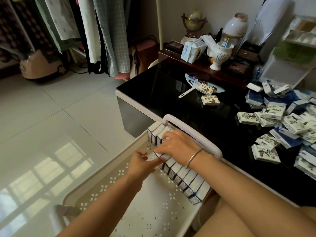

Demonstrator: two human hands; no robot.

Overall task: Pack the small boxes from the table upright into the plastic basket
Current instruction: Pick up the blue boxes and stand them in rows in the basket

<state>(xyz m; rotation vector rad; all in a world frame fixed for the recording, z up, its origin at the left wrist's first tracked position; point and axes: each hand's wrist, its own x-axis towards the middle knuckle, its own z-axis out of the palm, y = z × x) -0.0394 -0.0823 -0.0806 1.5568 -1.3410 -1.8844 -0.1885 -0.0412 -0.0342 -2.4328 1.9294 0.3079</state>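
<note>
A: Hands?
B: The left hand pinches one box, thumb against fingers. The right hand lies flat, fingers straight, on the row of boxes.
A: Location?
B: Row upright along the basket wall beside the table; loose boxes heaped on the table.

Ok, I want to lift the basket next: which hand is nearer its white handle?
Right. The right hand rests on the row of upright boxes directly beside the handle; the left hand is farther in, over the basket floor, touching the row's front.
</note>
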